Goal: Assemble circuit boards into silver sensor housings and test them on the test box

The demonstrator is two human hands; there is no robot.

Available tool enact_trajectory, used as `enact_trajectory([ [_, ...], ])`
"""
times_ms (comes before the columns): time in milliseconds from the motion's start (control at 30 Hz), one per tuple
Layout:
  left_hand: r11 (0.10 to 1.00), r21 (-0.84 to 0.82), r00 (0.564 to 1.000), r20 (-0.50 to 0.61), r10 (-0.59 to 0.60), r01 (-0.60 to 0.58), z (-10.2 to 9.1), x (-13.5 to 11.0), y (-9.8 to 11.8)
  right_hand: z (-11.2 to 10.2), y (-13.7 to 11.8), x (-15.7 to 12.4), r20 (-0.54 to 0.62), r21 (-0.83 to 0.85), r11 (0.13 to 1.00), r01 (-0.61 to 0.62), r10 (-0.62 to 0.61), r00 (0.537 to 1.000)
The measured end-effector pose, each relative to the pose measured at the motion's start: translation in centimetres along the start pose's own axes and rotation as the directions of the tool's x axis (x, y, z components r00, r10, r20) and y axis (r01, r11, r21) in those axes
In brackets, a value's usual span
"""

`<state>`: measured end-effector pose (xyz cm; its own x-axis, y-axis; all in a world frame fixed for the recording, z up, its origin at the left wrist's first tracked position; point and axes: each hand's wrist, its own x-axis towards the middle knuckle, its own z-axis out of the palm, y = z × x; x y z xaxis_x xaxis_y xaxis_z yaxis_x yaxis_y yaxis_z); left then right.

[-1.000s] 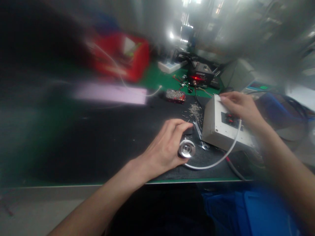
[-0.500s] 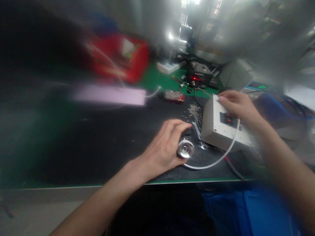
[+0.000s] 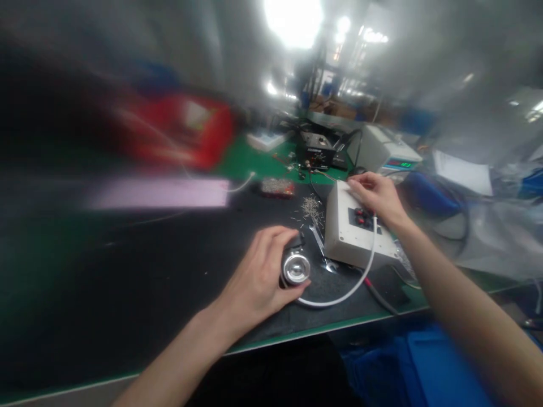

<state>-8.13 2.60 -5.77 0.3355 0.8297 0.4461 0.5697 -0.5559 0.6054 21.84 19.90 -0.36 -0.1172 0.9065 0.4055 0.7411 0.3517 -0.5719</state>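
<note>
Two hands at a white test box on a dark worktop

The left hand point(image 3: 258, 277) curls its fingers around a shiny metal lamp housing point(image 3: 296, 268), just left of the white box point(image 3: 345, 237). A white cable point(image 3: 339, 294) loops from housing to box. Atop the box, the right hand point(image 3: 377, 195) rests, fingers bent, pressing its far corner. Loose pins point(image 3: 311, 206) lie beyond the housing.

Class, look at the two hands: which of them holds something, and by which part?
The left hand holds a round silvery metal part by its side. The right hand only rests on top of the white box, gripping nothing.
</note>
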Motion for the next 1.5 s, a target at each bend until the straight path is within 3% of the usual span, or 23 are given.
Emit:
enact_trajectory([
  [100, 0.997, 0.048, 0.998, -0.026, -0.051, 0.052, 0.4, -0.2, -0.8, -1.1, -0.9, -1.7, -0.257, 0.007, 1.0, -0.018, 0.019, 0.966],
  [167, 0.993, 0.089, 0.997, -0.009, -0.08, 0.08, 0.6, -0.4, -1.4, -2.4, -2.0, -3.8, -0.322, 0.016, 1.0, -0.018, 0.022, 0.947],
  [300, 0.985, 0.169, 0.999, -0.042, -0.033, 0.04, 0.4, -0.2, -1.0, -4.7, -4.7, -9.2, -0.214, -0.013, 1.0, -0.021, 0.017, 0.977],
  [400, 0.96, 0.247, 0.982, -0.096, 0.161, -0.134, 0.8, 1.7, 0.7, -4.9, -5.9, -11.9, 0.026, -0.069, 0.996, -0.054, 0.056, 0.998],
  [467, 0.917, 0.281, 0.951, -0.048, 0.307, -0.282, 1.8, 4.1, 1.8, -4.5, -6.1, -12.3, 0.1, -0.066, 0.993, -0.096, 0.102, 0.99],
  [567, 0.836, 0.321, 0.882, -0.006, 0.472, -0.445, 4.4, 8.2, 3.1, -3.7, -5.5, -11.7, 0.056, -0.029, 0.986, -0.164, 0.165, 0.985],
  [700, 0.739, 0.411, 0.822, 0.044, 0.568, -0.533, 7.3, 12.1, 3.9, -2.9, -4.5, -11.2, -0.01, 0.093, 0.954, -0.287, 0.289, 0.957],
  [833, 0.597, 0.54, 0.77, 0.167, 0.615, -0.594, 7.8, 12.9, 3.9, -2.5, -4.0, -11.5, -0.007, 0.204, 0.921, -0.332, 0.341, 0.94],
  [933, 0.513, 0.61, 0.737, 0.184, 0.65, -0.604, 7.7, 12.7, 3.9, -2.6, -4.1, -11.6, 0.005, 0.258, 0.902, -0.345, 0.356, 0.935],
  [1233, 0.442, 0.681, 0.763, 0.272, 0.587, -0.583, 7.5, 12.3, 4.6, -2.3, -4.2, -11.7, -0.013, 0.314, 0.881, -0.354, 0.376, 0.926],
  [1367, 0.442, 0.649, 0.748, 0.317, 0.583, -0.619, 7.8, 12.8, 3.5, -2.1, -4.9, -11.9, -0.11, 0.329, 0.88, -0.343, 0.397, 0.911],
  [1500, 0.52, 0.606, 0.786, 0.335, 0.52, -0.602, 8.1, 13.4, 2.2, -2.4, -7.6, -13.4, -0.27, 0.367, 0.896, -0.249, 0.358, 0.894],
])
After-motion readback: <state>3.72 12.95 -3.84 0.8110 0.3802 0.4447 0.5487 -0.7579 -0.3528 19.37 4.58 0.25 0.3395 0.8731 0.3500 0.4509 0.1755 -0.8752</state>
